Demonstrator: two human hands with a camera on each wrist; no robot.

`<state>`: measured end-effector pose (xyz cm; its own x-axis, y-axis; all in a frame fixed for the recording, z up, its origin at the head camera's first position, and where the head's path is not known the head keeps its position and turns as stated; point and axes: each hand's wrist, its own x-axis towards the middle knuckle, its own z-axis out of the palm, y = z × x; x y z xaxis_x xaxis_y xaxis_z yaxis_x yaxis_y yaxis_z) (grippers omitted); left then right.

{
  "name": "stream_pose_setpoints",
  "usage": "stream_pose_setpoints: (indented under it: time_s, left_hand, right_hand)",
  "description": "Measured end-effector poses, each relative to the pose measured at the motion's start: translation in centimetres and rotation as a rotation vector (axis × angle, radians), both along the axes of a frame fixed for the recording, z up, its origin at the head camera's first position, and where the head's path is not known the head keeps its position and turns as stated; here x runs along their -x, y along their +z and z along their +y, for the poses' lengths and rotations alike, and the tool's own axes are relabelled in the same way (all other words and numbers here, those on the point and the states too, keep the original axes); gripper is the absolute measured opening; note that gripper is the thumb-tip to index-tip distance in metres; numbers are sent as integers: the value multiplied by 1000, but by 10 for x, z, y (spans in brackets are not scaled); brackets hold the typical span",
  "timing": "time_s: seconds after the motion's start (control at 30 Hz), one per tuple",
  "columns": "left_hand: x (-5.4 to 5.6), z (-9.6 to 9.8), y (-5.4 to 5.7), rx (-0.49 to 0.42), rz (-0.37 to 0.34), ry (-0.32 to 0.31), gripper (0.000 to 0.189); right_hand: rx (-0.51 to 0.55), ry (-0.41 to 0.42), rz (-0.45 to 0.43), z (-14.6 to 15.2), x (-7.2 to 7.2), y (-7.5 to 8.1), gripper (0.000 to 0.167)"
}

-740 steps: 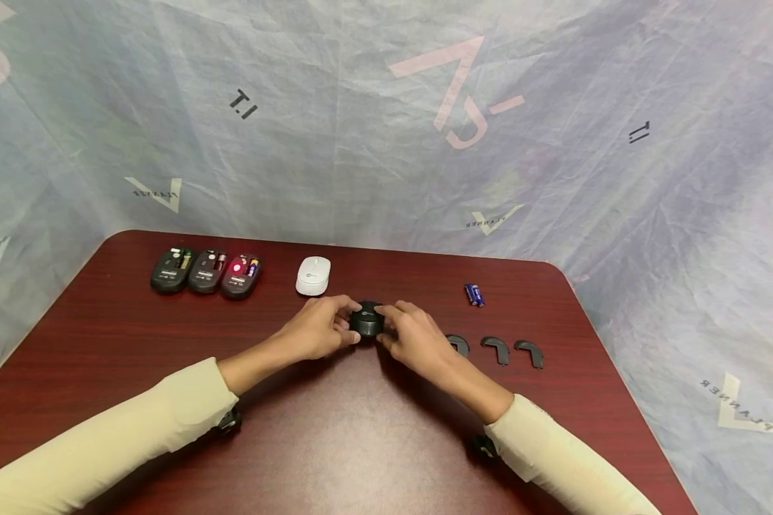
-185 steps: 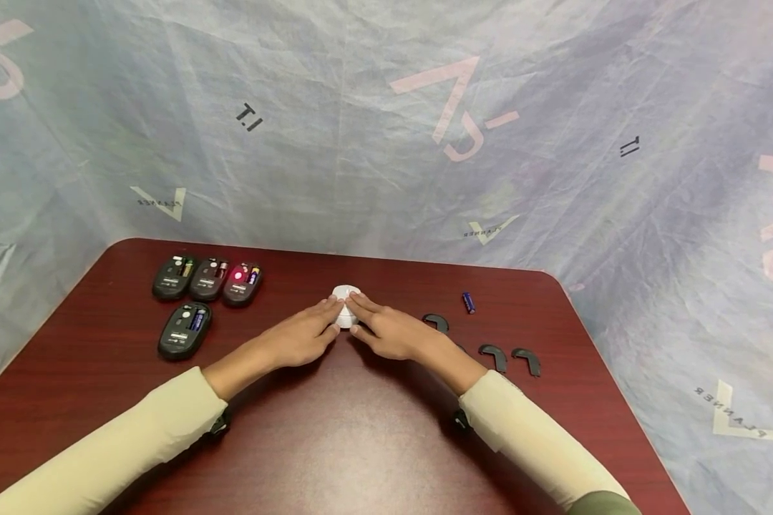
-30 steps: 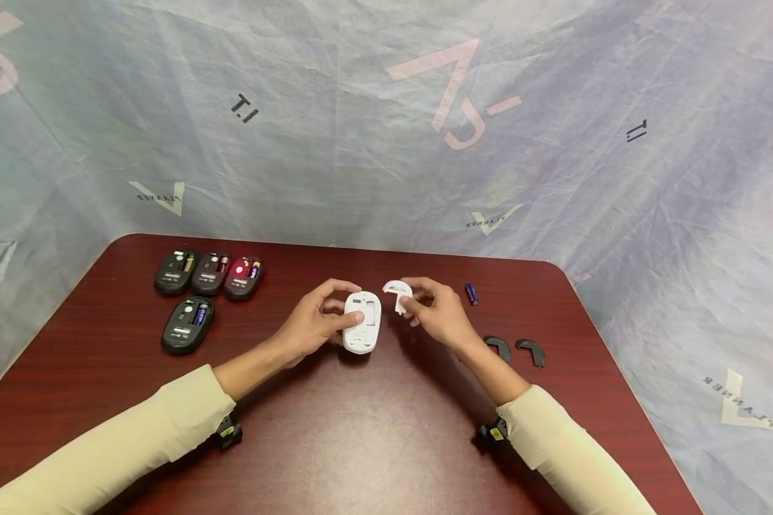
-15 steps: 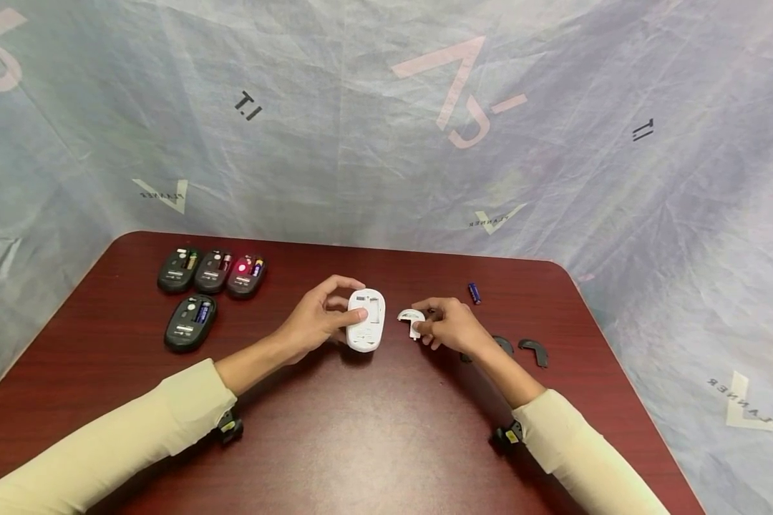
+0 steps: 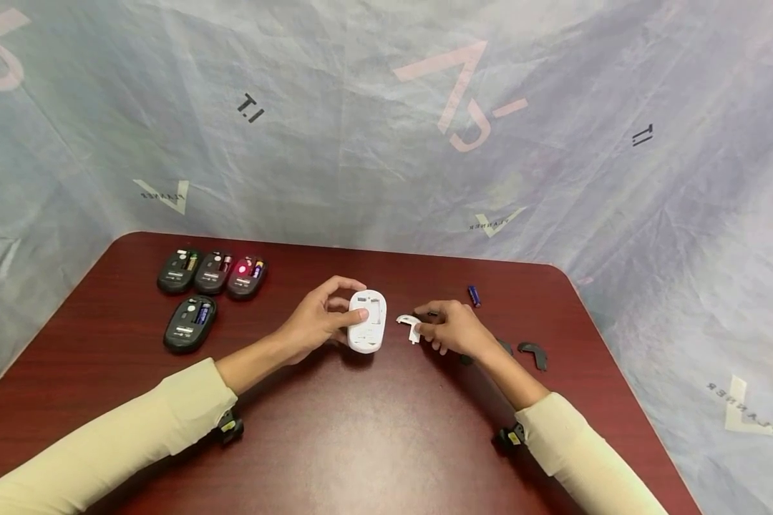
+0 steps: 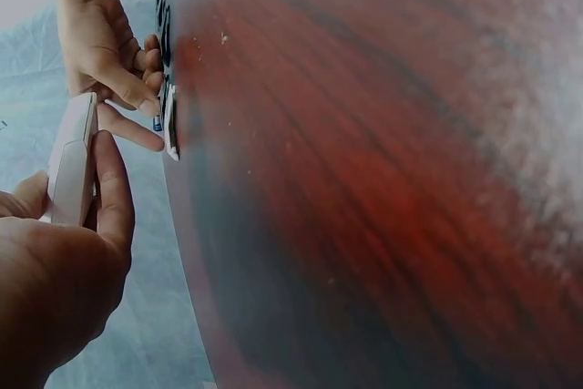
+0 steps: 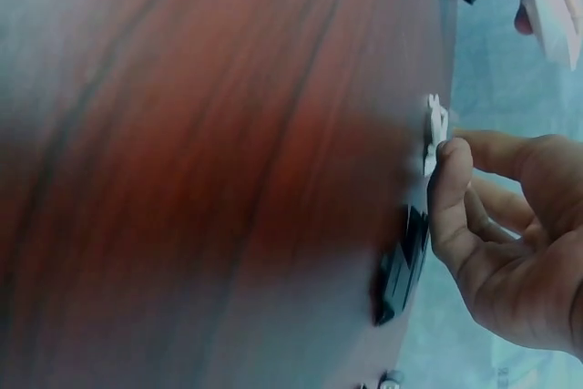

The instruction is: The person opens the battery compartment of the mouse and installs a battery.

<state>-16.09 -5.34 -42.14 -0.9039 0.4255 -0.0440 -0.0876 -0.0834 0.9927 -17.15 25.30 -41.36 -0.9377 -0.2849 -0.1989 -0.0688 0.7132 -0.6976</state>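
My left hand [image 5: 312, 318] grips a white computer mouse [image 5: 367, 330], underside up, thumb across its base; its battery slot is uncovered and shows no battery. From the left wrist view the mouse [image 6: 69, 163] is seen edge-on, raised off the table. To its right, my right hand [image 5: 456, 330] pinches a white battery cover [image 5: 414, 334] by thumb and forefinger. That cover [image 7: 436, 132] sits right at the tabletop in the right wrist view, the thumb tip at its edge.
Three black mice [image 5: 214, 273] lie belly-up at the back left, batteries showing. Another black mouse [image 5: 190, 325] lies in front of them. At the right are a blue battery [image 5: 474, 296] and black battery covers [image 5: 533, 355], some partly hidden by my right hand. A fabric backdrop [image 5: 361, 143] hangs behind the table.
My right hand has carried the white cover away from the mouse, rightward and down to the tabletop. The left hand keeps its grip. Earlier, a black mouse was handled and two batteries lay at right.
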Motion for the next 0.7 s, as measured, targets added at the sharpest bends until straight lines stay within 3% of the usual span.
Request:
stream_pose_setpoints:
  time_s: [0.3, 0.7]
  left_hand:
    - [0, -1, -2, 9, -8, 4, 53]
    - [0, -1, -2, 6, -13, 2, 52]
  right_hand:
    - [24, -51, 47, 34, 11, 6, 38]
    - [-57, -231, 90, 93, 46, 15, 39]
